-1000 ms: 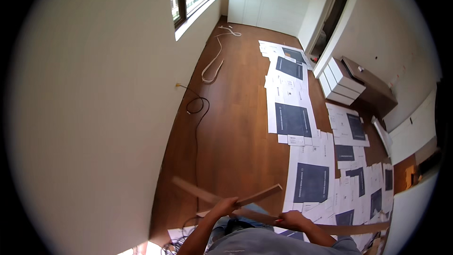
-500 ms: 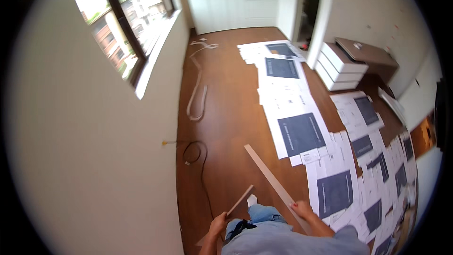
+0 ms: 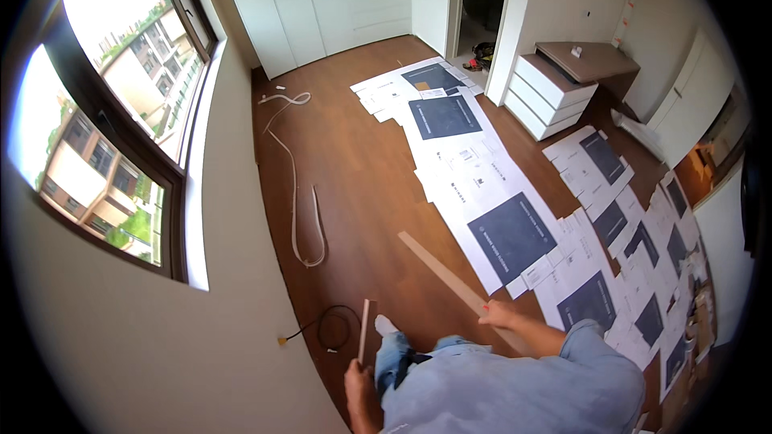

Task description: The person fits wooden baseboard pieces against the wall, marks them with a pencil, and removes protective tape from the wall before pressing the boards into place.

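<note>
A long, flat, pale wood-coloured strip (image 3: 440, 267) slants from the middle of the floor back past my right side. Closed around its edge, my right hand (image 3: 500, 315) grips it partway along. At my left side, my left hand (image 3: 359, 386) is closed on a shorter, narrow strip (image 3: 364, 333) that points away from me, almost straight ahead. The lower ends of both strips are hidden by my arms and body. My socked foot (image 3: 386, 325) shows between the two strips on the brown wood floor (image 3: 362, 185).
White sheets with dark panels (image 3: 512, 237) cover the floor to the right. A black cable (image 3: 334, 317) with a yellow end and a loose pale band (image 3: 296, 217) lie along the left wall. A white drawer unit (image 3: 549, 96) stands far right; a window (image 3: 121, 128) is at left.
My view has turned, showing more window. The left strip has swung from slanting right to nearly straight ahead, and my left hand sits lower. My right hand still grips the long strip.
</note>
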A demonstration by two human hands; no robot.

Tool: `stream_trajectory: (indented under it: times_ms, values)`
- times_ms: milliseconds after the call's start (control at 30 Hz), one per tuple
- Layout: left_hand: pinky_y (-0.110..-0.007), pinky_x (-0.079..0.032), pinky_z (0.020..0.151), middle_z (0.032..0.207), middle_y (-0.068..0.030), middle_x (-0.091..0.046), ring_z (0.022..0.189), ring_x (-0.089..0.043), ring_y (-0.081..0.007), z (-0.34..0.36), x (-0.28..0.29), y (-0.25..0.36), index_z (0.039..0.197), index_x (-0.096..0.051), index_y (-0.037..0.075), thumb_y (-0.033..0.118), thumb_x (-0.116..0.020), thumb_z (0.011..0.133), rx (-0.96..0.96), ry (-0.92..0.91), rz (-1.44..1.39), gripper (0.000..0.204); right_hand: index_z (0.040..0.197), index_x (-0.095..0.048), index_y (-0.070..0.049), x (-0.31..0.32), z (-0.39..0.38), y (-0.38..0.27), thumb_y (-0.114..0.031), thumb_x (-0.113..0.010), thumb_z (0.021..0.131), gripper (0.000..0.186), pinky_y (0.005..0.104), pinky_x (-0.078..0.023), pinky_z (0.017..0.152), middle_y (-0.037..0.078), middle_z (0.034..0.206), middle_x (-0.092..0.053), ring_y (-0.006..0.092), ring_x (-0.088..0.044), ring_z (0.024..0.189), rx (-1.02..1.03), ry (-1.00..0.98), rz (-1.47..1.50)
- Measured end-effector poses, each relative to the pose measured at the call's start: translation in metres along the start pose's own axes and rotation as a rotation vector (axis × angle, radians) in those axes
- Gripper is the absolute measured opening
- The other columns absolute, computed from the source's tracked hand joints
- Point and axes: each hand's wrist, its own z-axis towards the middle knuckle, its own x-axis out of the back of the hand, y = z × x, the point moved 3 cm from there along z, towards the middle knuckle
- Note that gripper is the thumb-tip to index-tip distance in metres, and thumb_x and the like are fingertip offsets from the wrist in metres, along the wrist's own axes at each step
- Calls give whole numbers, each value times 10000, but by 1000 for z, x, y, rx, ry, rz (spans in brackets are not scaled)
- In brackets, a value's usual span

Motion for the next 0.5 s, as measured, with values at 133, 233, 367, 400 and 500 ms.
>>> stream_trajectory:
  times_ms: [133,233,367,400,500]
  values:
    - [-432,-520,813,971,-214,-699,941,-683,-364,128,75,94,1069,-612,5,162,-670,873,-202,31,47,259,1102,-664,18,21,49,-47,-544,-737,702,694,469,-536,864,252,1069,-705,392,-685,1012,-39,46,98]
    - [-470,-516,839,1001,-234,-701,1003,-671,-414,227,118,151,1123,-606,15,176,-679,891,-259,-32,150,292,1102,-668,22,50,71,-91,-549,-729,710,695,462,-532,874,261,1085,-699,379,-682,1031,-99,-3,143]
    - [-475,-518,814,985,-228,-702,964,-673,-422,344,161,230,1080,-608,17,170,-678,895,-284,-18,192,250,1093,-683,8,95,132,-141,-522,-723,724,647,455,-541,878,263,1080,-701,380,-688,1023,-136,-12,177]
    - [-475,-518,813,984,-225,-703,963,-674,-421,370,171,245,1079,-610,17,167,-678,895,-266,-19,208,246,1092,-686,3,104,154,-150,-515,-722,725,636,455,-544,876,261,1074,-703,381,-690,1017,-139,-5,154]
    - [-463,-522,811,976,-215,-704,955,-683,-397,439,179,284,1097,-615,20,162,-674,899,-243,19,173,250,1115,-685,-16,158,250,-187,-504,-724,727,625,457,-548,875,246,1066,-710,377,-694,1008,-104,-21,81]
